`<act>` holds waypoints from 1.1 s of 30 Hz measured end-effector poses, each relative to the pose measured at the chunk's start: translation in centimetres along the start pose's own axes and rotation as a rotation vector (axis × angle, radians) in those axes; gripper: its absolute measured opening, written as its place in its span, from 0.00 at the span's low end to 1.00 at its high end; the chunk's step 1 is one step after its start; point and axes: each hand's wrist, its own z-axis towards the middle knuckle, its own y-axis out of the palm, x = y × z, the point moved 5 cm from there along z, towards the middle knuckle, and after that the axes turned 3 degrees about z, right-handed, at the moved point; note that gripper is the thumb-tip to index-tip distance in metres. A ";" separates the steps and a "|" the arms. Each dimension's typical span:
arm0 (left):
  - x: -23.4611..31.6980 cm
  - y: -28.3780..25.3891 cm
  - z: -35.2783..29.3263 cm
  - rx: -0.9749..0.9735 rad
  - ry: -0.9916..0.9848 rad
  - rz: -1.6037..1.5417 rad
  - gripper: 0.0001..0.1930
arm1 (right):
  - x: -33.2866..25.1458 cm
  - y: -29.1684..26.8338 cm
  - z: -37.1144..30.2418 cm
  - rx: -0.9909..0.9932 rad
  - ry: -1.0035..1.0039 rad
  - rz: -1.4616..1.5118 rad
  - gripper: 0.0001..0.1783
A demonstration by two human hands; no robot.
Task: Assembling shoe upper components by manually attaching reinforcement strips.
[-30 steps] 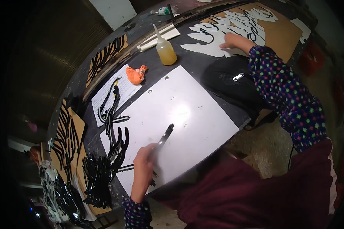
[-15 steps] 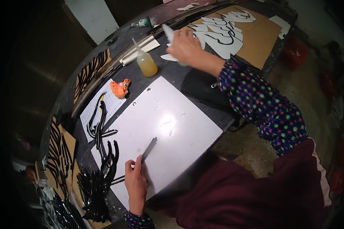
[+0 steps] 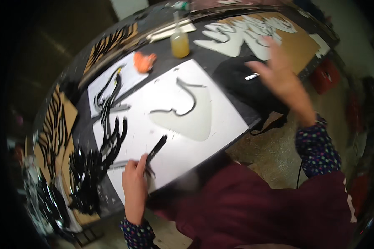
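My left hand [image 3: 134, 180] is closed on a black strip [image 3: 158, 146], which slants up over the near part of a white board [image 3: 124, 153]. Just beyond the strip, a pale shield-shaped piece [image 3: 195, 122] with a curved black edging lies flat on that board. My right hand [image 3: 278, 70], blurred, is in the air above a black bag [image 3: 237, 83] right of the board. Its thumb stands apart from the fingers, and nothing shows in it. Beyond it, several white cut pieces [image 3: 224, 43] with black edging lie overlapping on brown cardboard [image 3: 305, 47].
A bottle of yellow liquid [image 3: 180, 45] stands behind the board, near a crumpled orange cloth [image 3: 144, 62] and a paper sheet [image 3: 96, 89]. Black strips [image 3: 85, 170] lie bunched at the left. More strips rest on cardboard [image 3: 69, 112]. A red bin [image 3: 325, 76] is at far right.
The pale shield-shaped piece now lies on the white board. My right hand has moved right, away from the white piece it held. The left hand keeps the black strip. The whole view has shifted.
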 end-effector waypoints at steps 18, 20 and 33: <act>1.3 1.0 -0.2 0.223 0.057 0.019 0.21 | 1.0 4.1 -0.1 -0.241 -0.241 -0.336 0.17; 1.3 1.2 -0.2 0.246 0.046 0.018 0.20 | 1.4 5.3 -1.5 -0.437 -0.111 -0.133 0.20; 3.4 1.5 1.0 0.339 0.201 0.048 0.21 | -3.8 18.3 -0.2 -0.809 0.337 0.008 0.27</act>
